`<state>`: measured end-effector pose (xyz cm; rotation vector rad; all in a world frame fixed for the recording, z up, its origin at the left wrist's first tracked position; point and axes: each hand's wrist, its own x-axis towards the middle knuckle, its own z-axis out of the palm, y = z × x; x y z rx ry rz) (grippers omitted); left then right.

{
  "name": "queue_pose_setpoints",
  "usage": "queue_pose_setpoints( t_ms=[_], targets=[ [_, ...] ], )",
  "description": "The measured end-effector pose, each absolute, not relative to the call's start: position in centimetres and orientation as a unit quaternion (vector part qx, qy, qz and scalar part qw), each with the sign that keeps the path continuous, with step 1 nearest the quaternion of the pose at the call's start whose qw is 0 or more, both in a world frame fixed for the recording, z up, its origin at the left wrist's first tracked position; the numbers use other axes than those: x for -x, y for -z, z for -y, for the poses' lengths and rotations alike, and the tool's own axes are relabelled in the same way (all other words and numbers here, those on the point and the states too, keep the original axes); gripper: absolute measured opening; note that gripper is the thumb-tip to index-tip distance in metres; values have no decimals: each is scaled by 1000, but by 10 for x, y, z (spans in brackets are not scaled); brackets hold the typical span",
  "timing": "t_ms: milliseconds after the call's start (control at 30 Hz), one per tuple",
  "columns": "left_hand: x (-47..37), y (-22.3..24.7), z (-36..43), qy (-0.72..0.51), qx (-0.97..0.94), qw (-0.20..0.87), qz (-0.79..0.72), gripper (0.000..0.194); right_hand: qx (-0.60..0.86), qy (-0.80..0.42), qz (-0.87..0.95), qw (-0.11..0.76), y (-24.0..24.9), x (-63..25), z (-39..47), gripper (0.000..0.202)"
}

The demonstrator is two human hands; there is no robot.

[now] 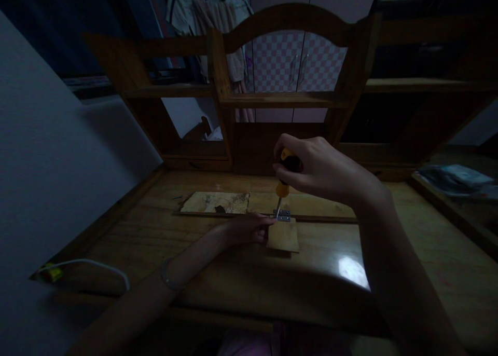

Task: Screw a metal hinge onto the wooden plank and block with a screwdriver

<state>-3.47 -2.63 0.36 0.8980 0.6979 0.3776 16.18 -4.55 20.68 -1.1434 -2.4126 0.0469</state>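
My right hand point(311, 164) is wrapped around the yellow and black handle of a screwdriver point(282, 190), which points down. Its tip meets a small metal hinge point(287, 218) near the hinge's left side. The hinge joins a long wooden board point(311, 205) to a small square wooden piece point(282, 235) on the near side. At the left edge of that square piece, my left hand point(251, 228) has its fingers curled, with thumb and forefinger close to the screwdriver tip. The board's left part has a rough, pale, damaged surface point(218, 202).
Beneath everything is a wooden desk top point(155, 236), with a wooden shelf unit point(288, 100) rising at the back. A small screw-like metal piece point(177, 197) lies left of the board. A white cable point(93, 262) and a yellow object point(54, 273) are at the left. Plastic-wrapped items point(455, 179) sit at the right.
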Motion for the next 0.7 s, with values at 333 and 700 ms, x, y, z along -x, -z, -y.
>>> queue_pose_setpoints(
  t_ms=[333, 700],
  targets=[
    [27, -20, 36, -194, -448, 787, -378, 27, 429, 3, 873, 232, -205, -163, 45, 22],
    [27, -18, 40, -207, -469, 776, -367, 32, 437, 16, 871, 223, -206, -162, 46, 23]
  ],
)
